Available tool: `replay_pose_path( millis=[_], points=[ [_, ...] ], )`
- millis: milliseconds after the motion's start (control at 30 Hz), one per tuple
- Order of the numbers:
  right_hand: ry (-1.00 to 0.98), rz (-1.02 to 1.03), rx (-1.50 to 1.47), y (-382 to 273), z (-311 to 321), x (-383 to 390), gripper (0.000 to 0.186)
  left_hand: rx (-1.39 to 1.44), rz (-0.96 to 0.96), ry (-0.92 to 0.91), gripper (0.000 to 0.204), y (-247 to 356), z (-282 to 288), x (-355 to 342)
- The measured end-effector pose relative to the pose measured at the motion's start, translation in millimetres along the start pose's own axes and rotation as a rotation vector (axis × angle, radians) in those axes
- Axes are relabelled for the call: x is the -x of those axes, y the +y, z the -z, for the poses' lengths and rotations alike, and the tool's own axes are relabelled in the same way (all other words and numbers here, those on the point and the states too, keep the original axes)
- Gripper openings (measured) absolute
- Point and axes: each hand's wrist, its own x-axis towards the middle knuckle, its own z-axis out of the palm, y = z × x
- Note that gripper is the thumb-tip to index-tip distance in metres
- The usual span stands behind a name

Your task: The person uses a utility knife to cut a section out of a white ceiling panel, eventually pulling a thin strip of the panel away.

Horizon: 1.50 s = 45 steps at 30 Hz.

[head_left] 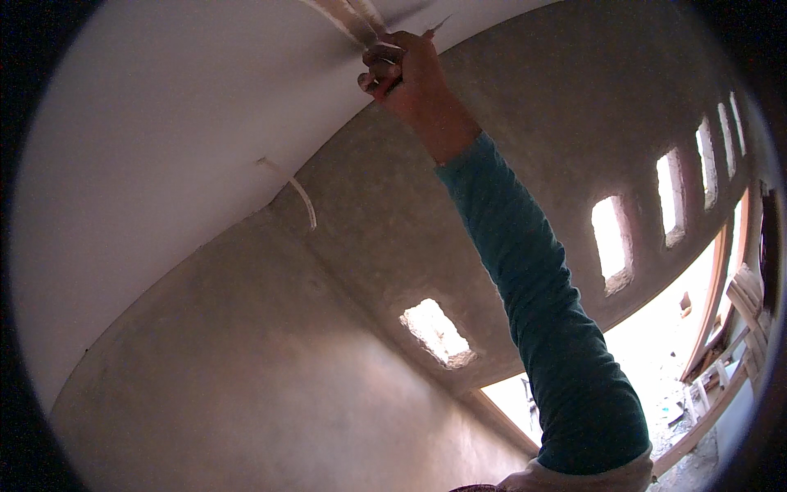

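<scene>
My right arm, in a teal sleeve, stretches up to the pale ceiling (pixel 164 107). At the top, my right hand (pixel 414 78) is closed, its fingers curled round a small tool with a red handle (pixel 385 88). The fingers cover most of the tool, so its kind cannot be made out. Pale strips (pixel 348 18) on the ceiling run down to the knuckles. A thin pointed piece (pixel 440 27) sticks out on the far side of the hand. My left hand is out of the picture.
A pale curved cable or tube (pixel 303 201) hangs from the ceiling near the wall corner. The plastered wall (pixel 525 107) has several narrow bright openings, such as this slot (pixel 609 242). Wooden pieces (pixel 746 299) lean at the right, by a bright doorway.
</scene>
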Motion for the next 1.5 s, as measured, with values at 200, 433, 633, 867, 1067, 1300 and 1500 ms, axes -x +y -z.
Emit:
replay_pose_path(
  millis=[200,433,633,867,1067,1300,1500],
  points=[
    [0.045,-0.003,-0.11,2,-16,-2,0.027,-0.008,0.004,-0.001,0.078,3,7,-6],
    [-0.08,-0.132,-0.342,5,-14,-9,0.019,0.013,-0.009,-0.024,0.079,6,16,-15],
    [-0.049,-0.194,-0.431,-13,0,-25,0.012,0.027,-0.034,-0.059,0.08,2,-2,-2],
    [0.161,-0.235,-0.495,-21,-10,-26,0.008,0.028,-0.03,-0.083,0.081,4,13,-1],
    [-0.197,0.013,0.025,-19,16,-45,0.01,0.073,-0.02,-0.071,0.083,12,8,-11],
    [0.069,-0.057,-0.326,-10,-6,-35,0.016,0.028,-0.007,-0.088,0.082,7,8,-6],
    [-0.21,0.348,0.51,44,23,-5,0.008,0.048,-0.021,-0.065,0.082,4,13,-5]
  ],
)
